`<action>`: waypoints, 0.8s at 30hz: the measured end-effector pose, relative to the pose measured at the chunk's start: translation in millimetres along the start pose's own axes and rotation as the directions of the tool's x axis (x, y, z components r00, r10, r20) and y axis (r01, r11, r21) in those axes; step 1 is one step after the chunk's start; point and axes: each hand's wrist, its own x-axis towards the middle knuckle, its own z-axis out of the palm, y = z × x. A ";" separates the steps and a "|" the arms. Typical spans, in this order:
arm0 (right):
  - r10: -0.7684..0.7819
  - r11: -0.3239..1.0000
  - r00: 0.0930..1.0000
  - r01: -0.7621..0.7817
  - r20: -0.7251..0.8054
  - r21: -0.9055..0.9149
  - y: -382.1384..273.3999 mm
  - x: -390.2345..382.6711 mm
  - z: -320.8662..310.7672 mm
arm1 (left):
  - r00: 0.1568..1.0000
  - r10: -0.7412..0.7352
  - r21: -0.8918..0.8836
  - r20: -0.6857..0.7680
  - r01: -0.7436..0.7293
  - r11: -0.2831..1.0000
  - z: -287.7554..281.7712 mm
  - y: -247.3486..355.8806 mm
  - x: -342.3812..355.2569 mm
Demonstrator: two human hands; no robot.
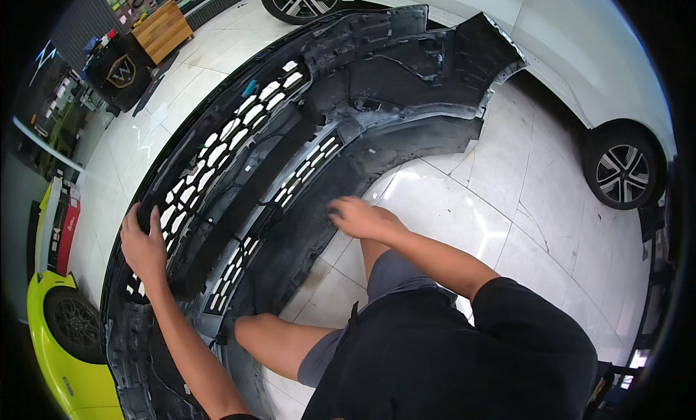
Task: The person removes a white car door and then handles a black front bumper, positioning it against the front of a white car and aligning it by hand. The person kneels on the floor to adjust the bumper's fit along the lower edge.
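Note:
A big black car bumper (406,83) curves across the floor in front of me, its inner side with brackets, wiring and a honeycomb grille (216,153) facing up. My left hand (145,247) is closed on its outer rim at the left, thumb on the inside and fingers over the edge. Over the bumper's near inner edge is my right hand (357,218), fingers curled together. Something small and dark shows at its fingertips, too little to name. Whether the right hand touches the bumper I cannot tell. A small teal piece (250,88) lies by the grille's upper end.
A white car (580,50) stands at the far right, close to the bumper's end. On the left are a yellow-green car (47,362) and a red and black box (64,228). A black drum (119,75) and a wooden box (163,32) stand at the back left. My knees are beside the bumper.

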 end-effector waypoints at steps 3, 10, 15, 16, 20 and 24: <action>0.496 0.868 0.759 -0.453 0.422 -0.205 62.5 -41.3 -17.2 | 0.993 0.029 0.054 -0.117 -0.023 0.998 13.8 -1.0 -9.5; 0.743 0.668 0.565 -0.605 0.358 -0.432 98.8 -64.0 18.6 | 0.977 0.008 0.027 -0.214 -0.002 1.000 37.0 5.4 -4.6; 0.718 0.694 0.585 -0.560 0.378 -0.453 92.7 -51.5 16.9 | 0.948 -0.043 0.050 -0.315 0.061 0.997 44.6 -9.2 -5.1; 0.714 0.697 0.595 -0.557 0.368 -0.452 94.6 -52.7 17.2 | 0.945 -0.033 0.067 -0.326 0.057 0.996 47.9 -10.3 -4.9; 0.714 0.696 0.603 -0.550 0.356 -0.462 101.5 -51.3 17.0 | 0.928 0.005 0.101 -0.372 0.035 0.994 56.8 -8.7 -3.1; 0.698 0.709 0.622 -0.528 0.356 -0.468 99.3 -49.8 18.9 | 0.919 0.025 0.142 -0.393 0.034 0.989 64.1 -22.4 -1.2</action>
